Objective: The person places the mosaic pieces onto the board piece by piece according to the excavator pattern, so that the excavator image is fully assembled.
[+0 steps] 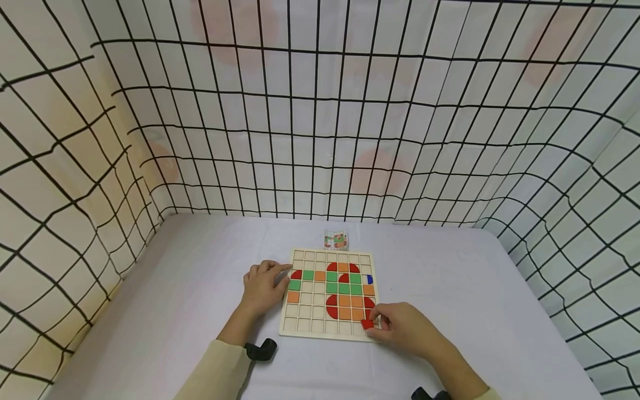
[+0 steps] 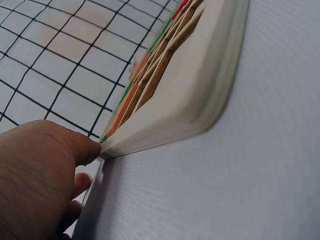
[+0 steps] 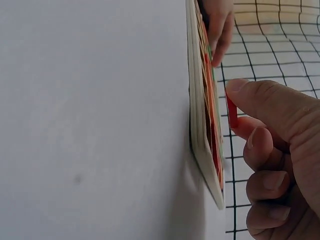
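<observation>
A pale wooden grid board (image 1: 306, 315) lies on the table, with green, orange and red tiles in several of its cells. My right hand (image 1: 406, 329) pinches a small red tile (image 1: 367, 324) between thumb and index finger over the board's near right corner. In the right wrist view this red tile (image 3: 232, 111) is seen nearly edge-on, apart from the board (image 3: 196, 107). At the board's left edge, my left hand (image 1: 261, 288) rests with index finger and thumb extended against the rim. The left wrist view shows its thumb (image 2: 82, 147) touching the board's corner.
A small card with a coloured grid pattern (image 1: 336, 240) stands just behind the board. One blue tile (image 1: 369, 279) sits near the board's right edge. Black wire mesh (image 1: 315, 133) encloses the white-covered table (image 1: 440, 266) at the back and sides.
</observation>
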`<action>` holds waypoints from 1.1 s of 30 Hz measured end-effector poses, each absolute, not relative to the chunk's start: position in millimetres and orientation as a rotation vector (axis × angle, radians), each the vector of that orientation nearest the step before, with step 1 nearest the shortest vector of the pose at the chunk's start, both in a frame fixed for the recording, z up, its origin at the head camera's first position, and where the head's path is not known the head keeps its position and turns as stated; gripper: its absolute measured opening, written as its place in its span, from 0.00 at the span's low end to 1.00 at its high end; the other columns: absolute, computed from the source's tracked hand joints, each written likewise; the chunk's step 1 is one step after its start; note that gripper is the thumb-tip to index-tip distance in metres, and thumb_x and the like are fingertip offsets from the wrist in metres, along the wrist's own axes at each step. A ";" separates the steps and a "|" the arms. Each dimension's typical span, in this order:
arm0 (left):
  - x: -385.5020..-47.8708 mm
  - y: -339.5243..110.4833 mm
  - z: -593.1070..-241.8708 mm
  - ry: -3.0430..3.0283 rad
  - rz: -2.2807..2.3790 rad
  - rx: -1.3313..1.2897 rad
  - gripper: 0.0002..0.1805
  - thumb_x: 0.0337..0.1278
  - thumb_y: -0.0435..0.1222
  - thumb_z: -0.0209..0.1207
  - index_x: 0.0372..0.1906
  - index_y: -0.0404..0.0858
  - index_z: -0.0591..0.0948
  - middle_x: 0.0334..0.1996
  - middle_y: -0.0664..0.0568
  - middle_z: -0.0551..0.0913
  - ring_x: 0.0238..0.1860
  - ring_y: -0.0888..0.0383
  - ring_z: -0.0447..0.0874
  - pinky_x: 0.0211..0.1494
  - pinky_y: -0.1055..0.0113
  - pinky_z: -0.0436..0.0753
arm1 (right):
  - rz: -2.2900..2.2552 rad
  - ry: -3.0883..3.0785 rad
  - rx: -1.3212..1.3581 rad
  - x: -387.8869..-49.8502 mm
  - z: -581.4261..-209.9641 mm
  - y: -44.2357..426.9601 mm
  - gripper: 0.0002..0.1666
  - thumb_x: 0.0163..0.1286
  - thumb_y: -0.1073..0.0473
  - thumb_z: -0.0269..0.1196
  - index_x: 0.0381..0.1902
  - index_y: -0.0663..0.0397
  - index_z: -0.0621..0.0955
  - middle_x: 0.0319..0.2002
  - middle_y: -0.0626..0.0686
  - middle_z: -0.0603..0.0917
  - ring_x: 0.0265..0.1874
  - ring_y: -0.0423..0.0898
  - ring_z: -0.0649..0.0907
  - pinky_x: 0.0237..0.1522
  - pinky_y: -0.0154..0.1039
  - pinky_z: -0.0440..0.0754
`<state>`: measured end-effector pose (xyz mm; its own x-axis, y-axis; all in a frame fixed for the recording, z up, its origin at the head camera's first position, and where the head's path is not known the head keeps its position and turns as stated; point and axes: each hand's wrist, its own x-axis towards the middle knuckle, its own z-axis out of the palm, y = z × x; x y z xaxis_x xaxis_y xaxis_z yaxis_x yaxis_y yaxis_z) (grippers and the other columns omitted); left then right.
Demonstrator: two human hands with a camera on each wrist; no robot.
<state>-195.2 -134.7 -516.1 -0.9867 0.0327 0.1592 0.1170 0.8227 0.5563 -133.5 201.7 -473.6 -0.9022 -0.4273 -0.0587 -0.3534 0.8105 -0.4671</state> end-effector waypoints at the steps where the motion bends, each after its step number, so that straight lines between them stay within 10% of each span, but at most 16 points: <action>1: -195.2 -134.5 -516.2 -2.861 -0.886 -0.118 0.20 0.69 0.44 0.59 0.63 0.52 0.83 0.60 0.45 0.78 0.62 0.42 0.69 0.68 0.36 0.61 | -0.682 2.840 -0.636 -133.7 -473.2 199.1 0.13 0.60 0.45 0.75 0.33 0.41 0.82 0.17 0.36 0.70 0.18 0.31 0.67 0.23 0.29 0.65; 33: -193.1 -133.9 -513.7 -2.857 -0.902 -0.126 0.20 0.68 0.43 0.59 0.62 0.51 0.84 0.59 0.45 0.79 0.60 0.42 0.69 0.68 0.37 0.60 | -0.560 2.841 -0.908 -149.9 -472.6 100.3 0.15 0.63 0.41 0.71 0.36 0.43 0.85 0.16 0.36 0.71 0.19 0.33 0.69 0.23 0.29 0.66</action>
